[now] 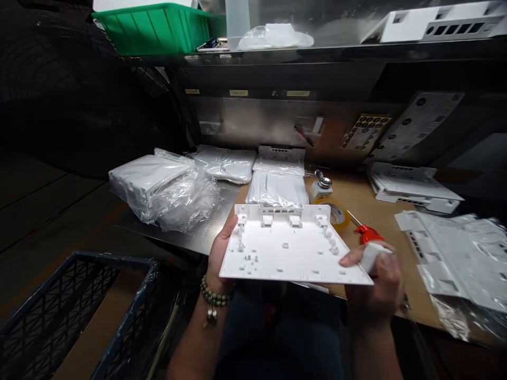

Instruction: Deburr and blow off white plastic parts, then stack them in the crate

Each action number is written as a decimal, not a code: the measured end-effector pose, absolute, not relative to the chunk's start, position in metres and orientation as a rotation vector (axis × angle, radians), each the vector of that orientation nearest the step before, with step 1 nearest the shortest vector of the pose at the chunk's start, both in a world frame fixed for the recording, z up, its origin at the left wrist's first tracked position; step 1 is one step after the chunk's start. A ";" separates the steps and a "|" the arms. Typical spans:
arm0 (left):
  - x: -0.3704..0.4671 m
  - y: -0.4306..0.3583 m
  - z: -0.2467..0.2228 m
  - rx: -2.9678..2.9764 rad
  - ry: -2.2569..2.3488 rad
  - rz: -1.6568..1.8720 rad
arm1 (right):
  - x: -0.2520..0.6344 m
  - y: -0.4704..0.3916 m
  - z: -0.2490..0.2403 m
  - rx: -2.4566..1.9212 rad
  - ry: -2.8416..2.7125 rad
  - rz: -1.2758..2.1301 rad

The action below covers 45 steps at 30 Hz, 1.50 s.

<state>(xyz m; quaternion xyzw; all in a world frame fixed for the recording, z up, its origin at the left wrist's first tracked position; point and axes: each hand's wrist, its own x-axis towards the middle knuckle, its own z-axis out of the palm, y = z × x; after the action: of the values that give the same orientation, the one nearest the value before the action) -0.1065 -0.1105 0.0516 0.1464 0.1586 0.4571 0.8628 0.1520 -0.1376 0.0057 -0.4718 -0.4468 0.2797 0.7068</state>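
A white plastic panel (293,253) with small clips and raised rear edge is held up over the table's front edge, its inner side facing up. My left hand (222,258) grips its left side, thumb near the back corner. At the front right corner my right hand (374,269) has its thumb on the panel, and a white cloth or pad (372,254) is tucked in the same hand. Just behind that hand lies a red-handled tool (369,233). A roll of yellow tape (336,214) and a metal-topped bottle (322,189) stand behind the panel.
Bagged white parts (162,184) are piled at the left, with wrapped stacks (277,187) behind the panel. More white panels (414,187) lie at the right. A blue crate (114,264) is at lower left. Overhead, a shelf (336,53) carries a green bin (154,29).
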 end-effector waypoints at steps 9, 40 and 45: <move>-0.093 -0.109 0.071 0.299 0.424 1.148 | 0.124 -0.159 0.031 -1.122 -1.537 0.411; -0.149 -0.117 0.038 0.719 0.532 1.285 | 0.135 -0.152 0.032 -1.313 -1.378 0.200; -0.149 -0.121 0.036 0.773 0.521 1.320 | 0.124 -0.152 0.026 -1.317 -1.407 0.180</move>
<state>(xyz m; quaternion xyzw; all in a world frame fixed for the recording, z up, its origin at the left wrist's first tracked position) -0.1489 -0.1214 0.0356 0.3459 0.2332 0.5905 0.6909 0.1242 -0.1520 0.0262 -0.5605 -0.5987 0.0765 0.5671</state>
